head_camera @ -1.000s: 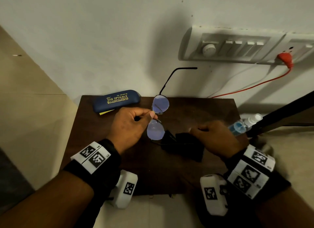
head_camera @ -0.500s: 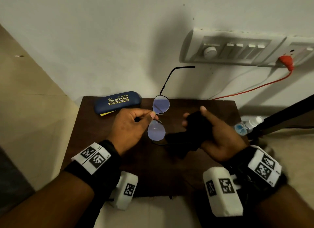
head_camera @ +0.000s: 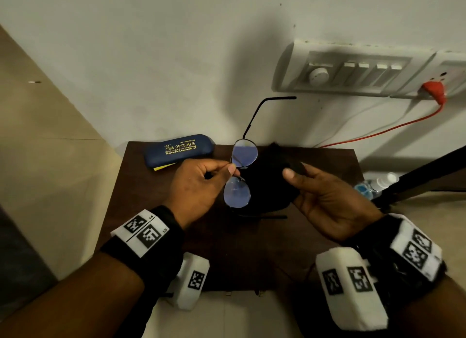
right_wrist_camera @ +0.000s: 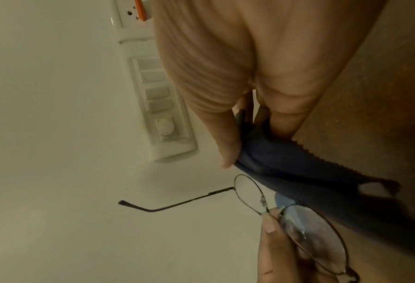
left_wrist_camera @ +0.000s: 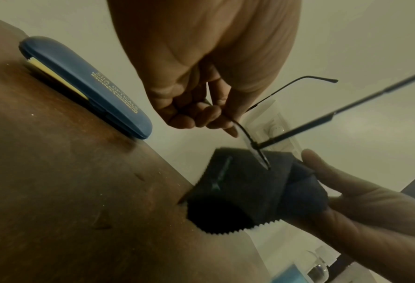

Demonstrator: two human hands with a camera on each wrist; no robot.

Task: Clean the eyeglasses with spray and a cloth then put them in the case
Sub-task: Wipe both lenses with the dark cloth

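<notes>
left hand (head_camera: 199,186) fingers pinch eyeglasses (head_camera: 239,176) bridge; right hand (head_camera: 327,201) fingers pinch cloth (head_camera: 267,186)

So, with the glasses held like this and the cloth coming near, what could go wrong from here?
1. The left hand only pinches the eyeglasses at the bridge; pressure from the cloth might twist the thin frame or make it slip.
2. The thumb lies close to the lenses and may smudge them.
3. The spray bottle lies at the far right, beside the table, near the right hand; an elbow might knock it.
</notes>
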